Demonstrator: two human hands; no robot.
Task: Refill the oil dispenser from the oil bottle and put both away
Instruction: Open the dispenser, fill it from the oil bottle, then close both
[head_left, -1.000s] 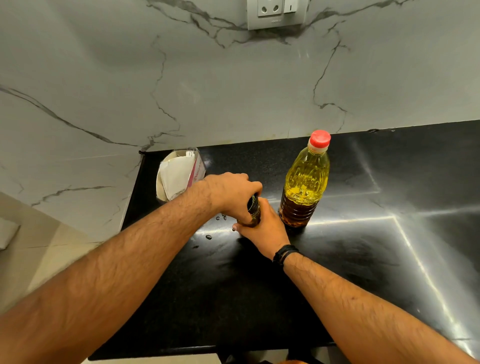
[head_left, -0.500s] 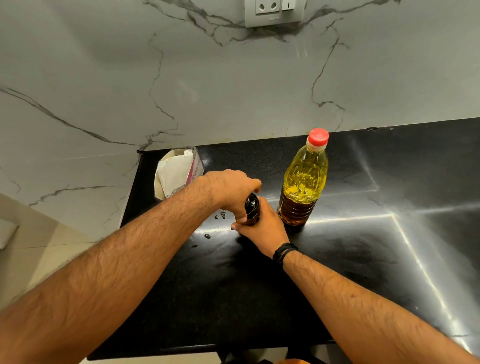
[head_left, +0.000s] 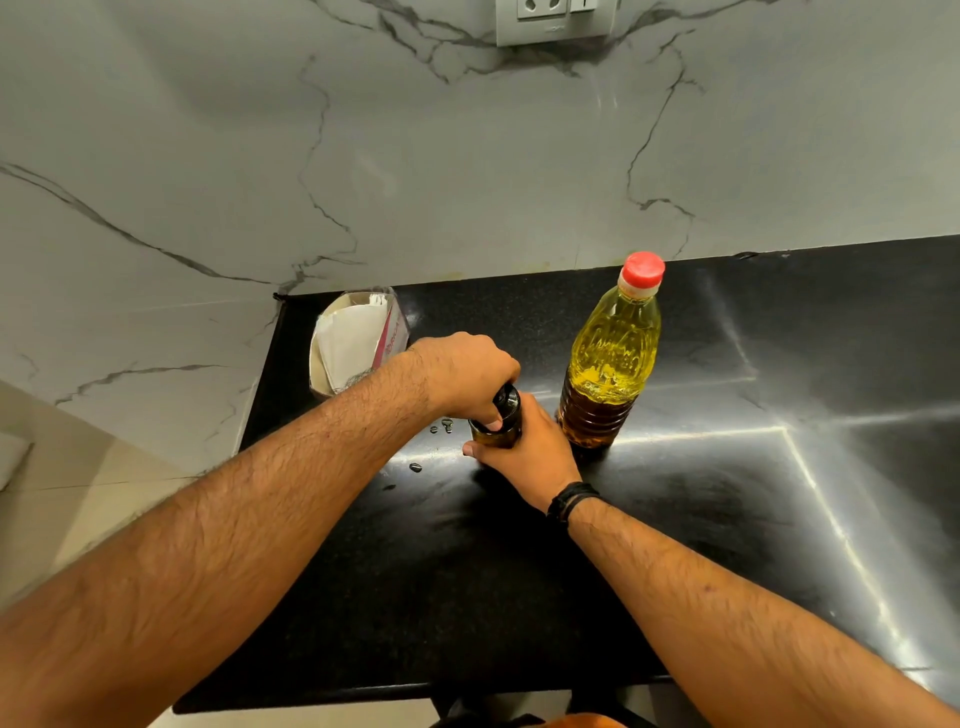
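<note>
Left grip curled over dark top of oil dispenser, fingers pinching its cap. Right grip wrapped round dispenser body, holding it upright on black desk. Just right of it stands oil bottle, red cap on, yellow oil filling most of it. Behind left hand, open carton with white paper inside.

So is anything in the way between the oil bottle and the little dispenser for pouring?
Nothing visible lies between them. The oil bottle stands just right of the dispenser, but its red cap is on, and both hands cover the dispenser.
</note>
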